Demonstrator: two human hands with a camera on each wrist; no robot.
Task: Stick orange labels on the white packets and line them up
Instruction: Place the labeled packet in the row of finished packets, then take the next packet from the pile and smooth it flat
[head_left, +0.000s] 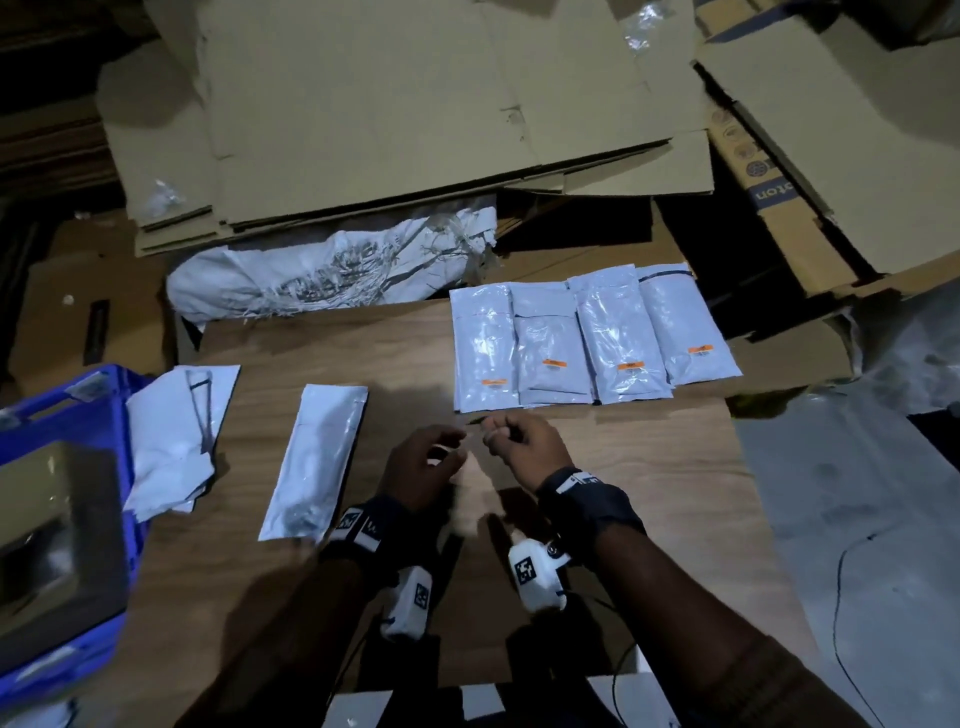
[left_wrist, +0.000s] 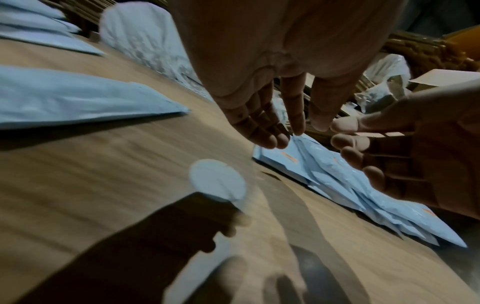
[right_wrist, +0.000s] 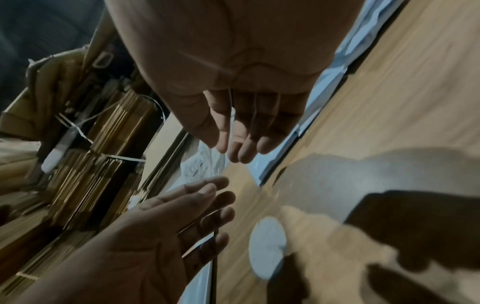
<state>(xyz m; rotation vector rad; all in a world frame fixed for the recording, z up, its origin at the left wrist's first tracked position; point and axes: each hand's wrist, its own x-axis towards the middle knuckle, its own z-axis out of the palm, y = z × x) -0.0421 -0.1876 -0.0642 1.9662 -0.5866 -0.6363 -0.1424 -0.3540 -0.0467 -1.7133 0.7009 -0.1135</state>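
Here, low over the wooden board (head_left: 649, 493): left hand (head_left: 423, 462) and right hand (head_left: 522, 447), close together, fingertips almost meeting. Left hand loose and spread, fingers nearly straight, nothing in it. Right hand loose too, fingers a little bent, thumb beside the first finger; no label seen between them. Hard to tell from above whether the two thumbs touch.

Right under the hands, on the board, a small round white patch (left_wrist: 218, 183); too blurry to tell what it is.

Just to the left of the left hand, one plain white packet (head_left: 314, 462), flat on the board, long side pointing away, with no orange on the side that shows. Near the hand, not touching it.

Just past the right hand, at the far side of the board, a row of four white packets (head_left: 621, 343), side by side and overlapping a little at the edges. On each one, a small orange label (head_left: 493, 383) near the end closest to the hands. Near end of the row close to the right fingertips, but apart from them.

Farther left, well away from both hands, a loose heap of white packets (head_left: 176, 431) at the edge of the board, against a blue crate (head_left: 67, 415).

Beyond the board, a crumpled white sack (head_left: 332, 275), and behind it flat sheets of brown cardboard (head_left: 389, 130).
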